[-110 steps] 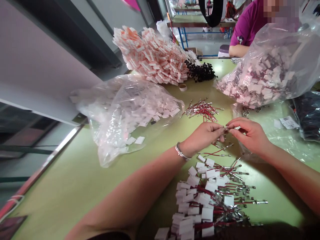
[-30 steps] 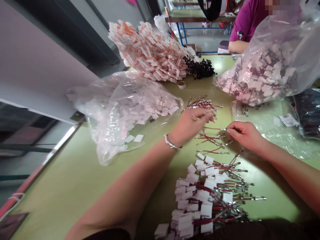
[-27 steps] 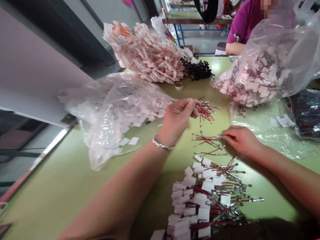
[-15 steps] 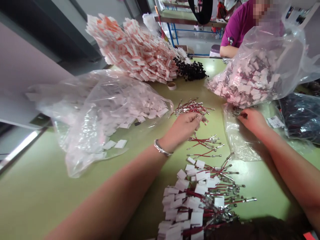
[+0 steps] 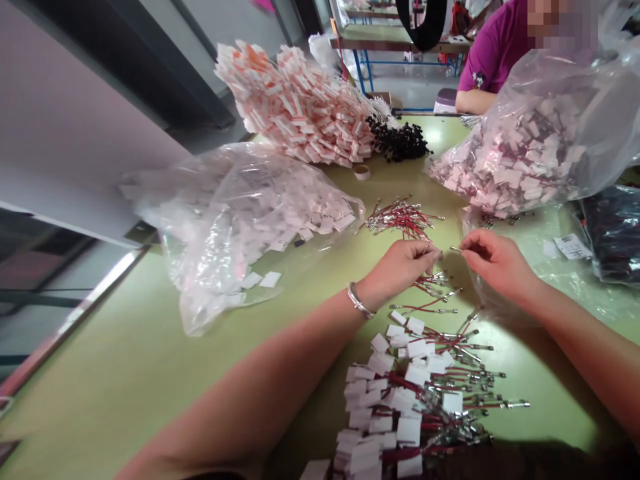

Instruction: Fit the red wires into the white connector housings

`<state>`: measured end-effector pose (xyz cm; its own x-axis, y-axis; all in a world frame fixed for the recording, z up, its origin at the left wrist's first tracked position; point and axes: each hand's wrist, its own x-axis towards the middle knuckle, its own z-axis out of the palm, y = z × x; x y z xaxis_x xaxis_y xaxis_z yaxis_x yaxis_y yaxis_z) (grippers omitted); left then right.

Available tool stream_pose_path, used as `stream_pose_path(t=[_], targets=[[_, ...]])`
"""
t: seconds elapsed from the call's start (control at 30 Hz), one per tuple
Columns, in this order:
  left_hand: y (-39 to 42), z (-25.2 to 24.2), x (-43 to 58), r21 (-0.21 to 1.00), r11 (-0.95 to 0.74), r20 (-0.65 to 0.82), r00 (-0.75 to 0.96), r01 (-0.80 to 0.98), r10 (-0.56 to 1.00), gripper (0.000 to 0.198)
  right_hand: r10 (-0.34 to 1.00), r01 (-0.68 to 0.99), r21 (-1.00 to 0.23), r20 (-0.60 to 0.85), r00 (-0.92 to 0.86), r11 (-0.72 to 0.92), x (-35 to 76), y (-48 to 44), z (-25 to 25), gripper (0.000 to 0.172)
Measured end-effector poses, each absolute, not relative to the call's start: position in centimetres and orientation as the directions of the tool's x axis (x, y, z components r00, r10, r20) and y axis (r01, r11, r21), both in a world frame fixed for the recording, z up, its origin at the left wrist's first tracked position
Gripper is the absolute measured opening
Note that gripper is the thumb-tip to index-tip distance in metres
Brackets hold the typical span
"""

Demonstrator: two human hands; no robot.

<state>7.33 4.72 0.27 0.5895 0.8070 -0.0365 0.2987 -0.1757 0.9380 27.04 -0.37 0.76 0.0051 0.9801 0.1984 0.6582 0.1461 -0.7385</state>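
Note:
Above the green table (image 5: 150, 360), my left hand (image 5: 404, 265) is pinched shut on a thin red wire with metal ends. A few centimetres to its right, my right hand (image 5: 493, 261) pinches a small metal piece whose tip pointing at the left hand. Just beyond both lies a loose bundle of red wires (image 5: 403, 218). A few more red wires (image 5: 433, 293) lie under my hands. Nearer to me spreads a pile of red wires with white tags (image 5: 410, 393).
A clear bag of white tags (image 5: 240, 220) lies at the left, a larger clear bag of parts (image 5: 540, 140) at the right. A heap of orange-and-white tags (image 5: 305, 107) and black pieces (image 5: 400, 141) sit at the back. A person in a purple shirt (image 5: 495, 50) sits opposite.
My left hand reached to the red wire bundle and came back with a wire. My right hand went to the bag at the right, then returned beside the left hand with a small metal piece.

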Motion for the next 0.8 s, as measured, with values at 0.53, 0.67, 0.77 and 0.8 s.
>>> stream_pose_path(t=[0.53, 0.67, 0.77, 0.8], targets=[[4.1, 1.3, 7.2, 0.939, -0.192, -0.043, 0.651, 0.285, 0.758, 0.026, 0.993, 0.415, -0.906, 0.11, 0.036, 0.085, 25.4, -1.7, 0.8, 0.016], [4.1, 1.0, 7.3, 0.938, -0.187, -0.054, 0.653, 0.294, 0.756, 0.026, 0.98, 0.49, -0.853, 0.197, -0.013, 0.178, 25.7, -1.5, 0.5, 0.013], [4.1, 0.5, 7.2, 0.883, -0.307, 0.008, 0.642, 0.356, 0.767, 0.025, 0.929, 0.604, -0.716, 0.347, -0.129, 0.352, 26.0, -1.3, 0.1, 0.012], [4.1, 0.4, 7.1, 0.832, -0.399, 0.063, 0.65, 0.384, 0.757, 0.025, 0.918, 0.62, -0.687, 0.361, -0.163, 0.38, 26.1, -1.3, 0.1, 0.012]])
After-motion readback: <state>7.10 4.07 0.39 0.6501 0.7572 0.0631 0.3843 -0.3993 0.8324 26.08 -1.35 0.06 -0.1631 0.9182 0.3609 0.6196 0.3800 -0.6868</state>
